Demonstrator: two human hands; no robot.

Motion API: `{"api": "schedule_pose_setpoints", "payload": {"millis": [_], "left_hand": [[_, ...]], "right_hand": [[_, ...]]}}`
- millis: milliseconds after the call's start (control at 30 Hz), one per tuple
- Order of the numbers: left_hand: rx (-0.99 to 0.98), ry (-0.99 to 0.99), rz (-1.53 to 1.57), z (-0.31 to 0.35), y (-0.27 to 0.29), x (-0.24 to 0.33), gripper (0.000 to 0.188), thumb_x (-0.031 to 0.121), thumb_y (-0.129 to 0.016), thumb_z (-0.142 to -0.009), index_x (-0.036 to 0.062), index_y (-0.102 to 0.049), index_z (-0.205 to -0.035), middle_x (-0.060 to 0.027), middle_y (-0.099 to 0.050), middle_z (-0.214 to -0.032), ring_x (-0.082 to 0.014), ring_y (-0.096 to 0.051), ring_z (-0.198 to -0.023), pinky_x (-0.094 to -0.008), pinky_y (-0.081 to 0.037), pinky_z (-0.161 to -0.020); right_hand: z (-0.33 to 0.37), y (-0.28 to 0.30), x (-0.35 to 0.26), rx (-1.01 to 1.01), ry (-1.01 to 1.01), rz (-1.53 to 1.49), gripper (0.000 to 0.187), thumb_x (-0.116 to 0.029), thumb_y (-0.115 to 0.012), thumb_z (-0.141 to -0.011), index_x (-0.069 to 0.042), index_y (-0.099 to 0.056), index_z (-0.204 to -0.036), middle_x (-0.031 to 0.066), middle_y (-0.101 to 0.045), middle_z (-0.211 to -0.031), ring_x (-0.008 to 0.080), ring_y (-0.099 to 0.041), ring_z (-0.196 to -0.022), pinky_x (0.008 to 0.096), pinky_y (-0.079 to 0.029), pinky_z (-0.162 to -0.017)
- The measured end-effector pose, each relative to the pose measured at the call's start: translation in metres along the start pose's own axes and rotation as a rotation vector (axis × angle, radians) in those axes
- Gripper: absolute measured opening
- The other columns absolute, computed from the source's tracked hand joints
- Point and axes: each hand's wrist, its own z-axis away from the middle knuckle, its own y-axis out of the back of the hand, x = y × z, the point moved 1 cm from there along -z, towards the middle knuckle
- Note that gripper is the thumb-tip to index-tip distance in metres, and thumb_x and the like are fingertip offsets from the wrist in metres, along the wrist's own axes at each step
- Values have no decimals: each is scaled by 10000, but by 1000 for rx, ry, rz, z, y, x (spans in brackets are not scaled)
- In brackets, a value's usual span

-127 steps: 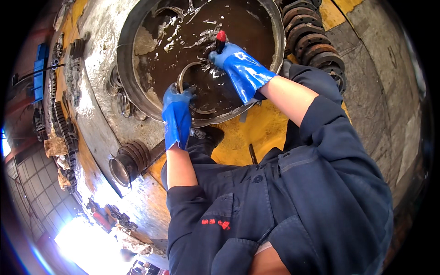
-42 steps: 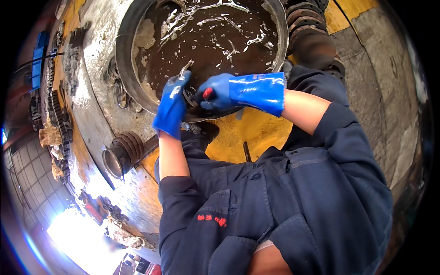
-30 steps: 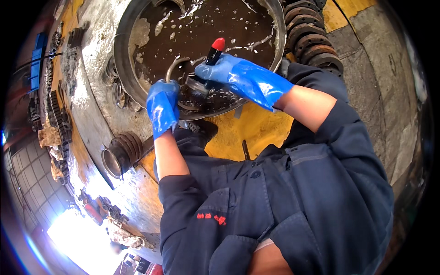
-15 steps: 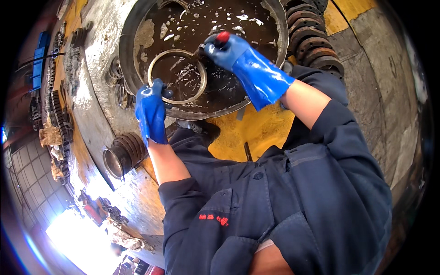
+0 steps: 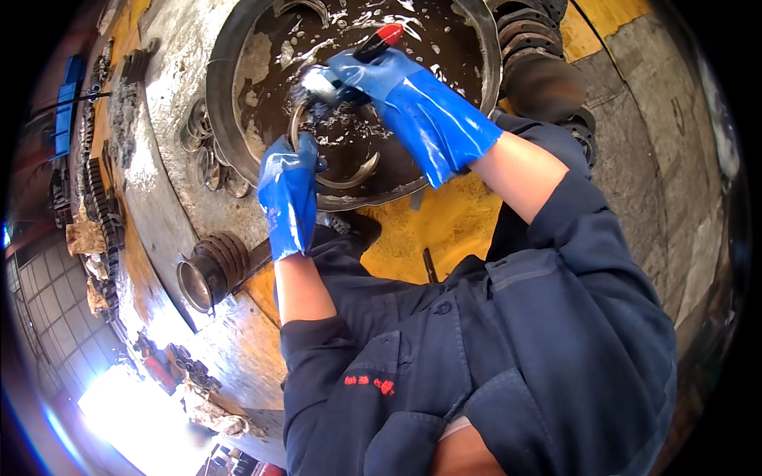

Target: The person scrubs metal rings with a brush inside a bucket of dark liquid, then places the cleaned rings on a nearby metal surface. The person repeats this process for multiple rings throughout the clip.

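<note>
A worker's blue-gloved left hand (image 5: pixel 289 190) grips a metal ring (image 5: pixel 363 172), fingers closed on its near left side, over a round basin (image 5: pixel 226 119) of dark liquid (image 5: pixel 436 91). The gloved right hand (image 5: pixel 373 78) has its fingers wrapped around a tool (image 5: pixel 389 34) with a red-tipped black handle, its working end blurred at the ring's upper edge. Rusty discs (image 5: pixel 533 41) line up at right; a ribbed metal cylinder (image 5: pixel 224 258) lies at left, near the basin.
</note>
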Motion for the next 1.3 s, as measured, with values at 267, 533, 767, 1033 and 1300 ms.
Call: {"api": "schedule_pose_setpoints", "payload": {"millis": [267, 533, 767, 1033, 1300], "left_hand": [[78, 0, 220, 11, 3, 9, 361, 343, -632, -1026, -10, -701, -987, -97, -722, -748, -160, -639, -603, -311, -515, -571], [180, -26, -232, 4, 6, 15, 430, 418, -623, -1011, -1, -721, -992, -114, -753, -763, -212, -703, -650, -370, -533, -635], [160, -1, -138, -3, 5, 5, 422, 405, -593, -1004, 9, -733, -963, -156, -759, -817, -331, -751, -835, -460, -546, -793], [49, -62, -275, -5, 2, 0, 458, 435, -593, -1001, -3, -727, -978, -234, -733, -934, -404, -709, -937, -475, -525, -835], [63, -82, -203, 5, -6, 13, 409, 416, -634, -984, 24, -738, -933, -175, -736, -778, -341, -741, -757, -456, -549, -746]], "right_hand": [[17, 28, 1, 152, -257, 260, 588, -591, -707, -935, -16, -782, -1034, 103, -761, -917, 199, -686, -829, 375, -547, -804], [45, -5, 4, -225, -22, 307, 290, -362, -757, -959, -108, -773, -1099, 79, -775, -919, 156, -736, -901, 324, -556, -852], [59, -26, 7, -437, 379, 1339, 340, -289, -750, -904, -178, -739, -1226, 98, -774, -1054, 327, -755, -980, 469, -600, -838], [49, -27, -2, -342, 1088, 1478, 535, -145, -598, -995, -219, -541, -1522, 147, -560, -1552, 311, -762, -1003, 409, -642, -832], [35, -22, -4, -179, 316, 1380, 390, -344, -729, -933, -200, -697, -1295, 111, -760, -1096, 324, -749, -998, 450, -599, -861]]}}
